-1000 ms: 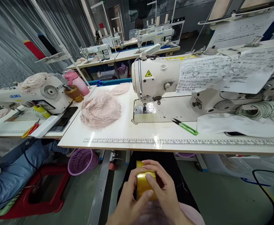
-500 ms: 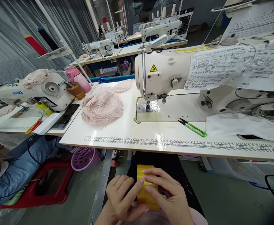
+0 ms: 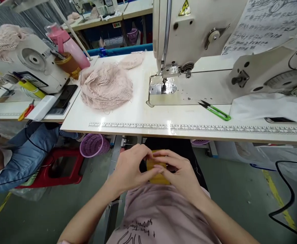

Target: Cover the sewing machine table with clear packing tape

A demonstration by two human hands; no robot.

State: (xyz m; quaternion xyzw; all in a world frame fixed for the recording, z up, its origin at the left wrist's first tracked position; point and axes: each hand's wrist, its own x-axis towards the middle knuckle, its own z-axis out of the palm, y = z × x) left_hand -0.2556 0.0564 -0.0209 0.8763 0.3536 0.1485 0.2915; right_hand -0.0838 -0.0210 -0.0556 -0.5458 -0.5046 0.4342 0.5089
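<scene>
A roll of yellow-brown packing tape [image 3: 158,179] rests over my lap, below the table's front edge. My left hand [image 3: 131,167] has its fingers curled at the roll's left side, with the thumb reaching across its face. From the other side my right hand [image 3: 181,172] grips the roll, thumb and fingers bent over its surface. Both thumb tips nearly meet in front of the tape. Whether a loose tape end is between the fingertips is hidden.
Ahead stands a sewing machine [image 3: 196,30] on a white table [image 3: 138,117]. Pale pink lace fabric [image 3: 106,86] lies left, green thread snips [image 3: 215,111] and white cloth [image 3: 270,105] right. A purple basket [image 3: 94,145] sits below. A seated person's jeans [image 3: 34,154] show at left.
The view has tilted down and closer. My left hand has shifted from an extended index finger on the tape to curled fingers at its upper left edge. My right hand stays on the roll.
</scene>
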